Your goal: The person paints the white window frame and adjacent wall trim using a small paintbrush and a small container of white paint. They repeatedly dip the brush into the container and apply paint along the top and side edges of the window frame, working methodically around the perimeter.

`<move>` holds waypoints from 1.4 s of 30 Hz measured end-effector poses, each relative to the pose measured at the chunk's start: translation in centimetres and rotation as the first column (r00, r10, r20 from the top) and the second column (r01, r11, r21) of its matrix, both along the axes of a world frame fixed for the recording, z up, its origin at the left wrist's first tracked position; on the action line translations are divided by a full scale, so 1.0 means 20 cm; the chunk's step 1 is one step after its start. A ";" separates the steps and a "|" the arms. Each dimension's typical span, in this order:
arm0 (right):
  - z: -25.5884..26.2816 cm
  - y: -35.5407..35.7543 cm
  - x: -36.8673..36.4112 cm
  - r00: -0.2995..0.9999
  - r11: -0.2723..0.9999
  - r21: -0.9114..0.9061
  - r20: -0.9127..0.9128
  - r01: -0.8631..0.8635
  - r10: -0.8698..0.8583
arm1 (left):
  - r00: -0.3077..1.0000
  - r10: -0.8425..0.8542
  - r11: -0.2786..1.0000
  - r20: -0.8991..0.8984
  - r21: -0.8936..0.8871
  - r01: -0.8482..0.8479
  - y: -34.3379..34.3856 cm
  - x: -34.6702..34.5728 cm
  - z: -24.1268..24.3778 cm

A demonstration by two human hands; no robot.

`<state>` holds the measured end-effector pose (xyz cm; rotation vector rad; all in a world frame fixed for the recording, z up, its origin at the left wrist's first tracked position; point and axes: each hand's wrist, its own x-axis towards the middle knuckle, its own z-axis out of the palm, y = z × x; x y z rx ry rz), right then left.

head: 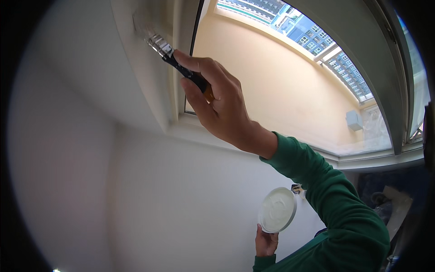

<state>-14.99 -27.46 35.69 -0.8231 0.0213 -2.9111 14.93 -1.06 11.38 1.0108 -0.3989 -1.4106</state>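
My right hand (221,98) is raised beside the window, its thumb and fingers closed around the dark handle of a paintbrush (183,69). The brush has a metal ferrule smeared with white, and its blurred bristles are at the pale wall edge (139,54) left of the window frame. Lower down, my left hand (266,241) holds a round, shallow white container (278,210) from below, tilted so its inside shows. White paste or paint with swirl marks covers that inside.
A window frame (176,61) and glass panes span the top and right; high buildings (312,34) stand outside. A pale wall (183,197) lies below the sill. Small items (297,189) are behind the container, and wrapped or plastic-like things (384,207) are at the lower right.
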 end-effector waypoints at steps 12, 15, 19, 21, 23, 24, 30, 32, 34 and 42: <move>-0.25 -0.34 0.81 0.931 0.972 0.225 -0.338 -0.064 0.140 | 0.972 0.233 0.972 -0.010 0.043 -0.233 0.07 0.07 -0.13; -0.29 -0.49 0.98 0.903 0.965 0.259 -0.404 -0.037 0.143 | 0.983 0.180 0.984 -0.046 0.009 -0.179 0.08 0.10 -0.17; -0.36 -0.56 1.09 0.834 0.930 0.349 -0.475 -0.112 0.279 | 0.969 0.242 0.970 -0.040 0.024 -0.242 0.10 0.11 -0.19; -0.42 -0.56 1.06 0.831 0.916 0.375 -0.458 -0.142 0.316 | 0.962 0.272 0.962 -0.019 0.012 -0.272 0.12 0.10 -0.20; -0.44 -0.56 1.03 0.834 0.911 0.400 -0.466 -0.099 0.295 | 0.951 0.300 0.954 -0.074 0.004 -0.301 0.12 0.10 -0.20; -0.44 -0.57 1.01 0.841 0.912 0.402 -0.466 -0.075 0.275 | 0.945 0.312 0.950 -0.097 0.003 -0.313 0.12 0.10 -0.21; -0.38 -0.64 0.98 0.830 0.922 0.383 -0.531 0.054 0.171 | 0.945 0.266 0.962 -0.193 -0.012 -0.273 0.15 0.15 -0.27; -0.36 -0.64 0.99 0.821 0.917 0.390 -0.547 0.079 0.162 | 0.944 0.276 0.960 -0.179 -0.007 -0.281 0.16 0.17 -0.29; -0.34 -0.65 1.00 0.830 0.917 0.387 -0.539 0.091 0.145 | 0.945 0.267 0.962 -0.186 -0.011 -0.274 0.17 0.20 -0.31; -0.28 -0.65 0.89 0.880 0.945 0.321 -0.465 0.059 0.102 | 0.953 0.237 0.969 -0.189 -0.028 -0.247 0.16 0.21 -0.34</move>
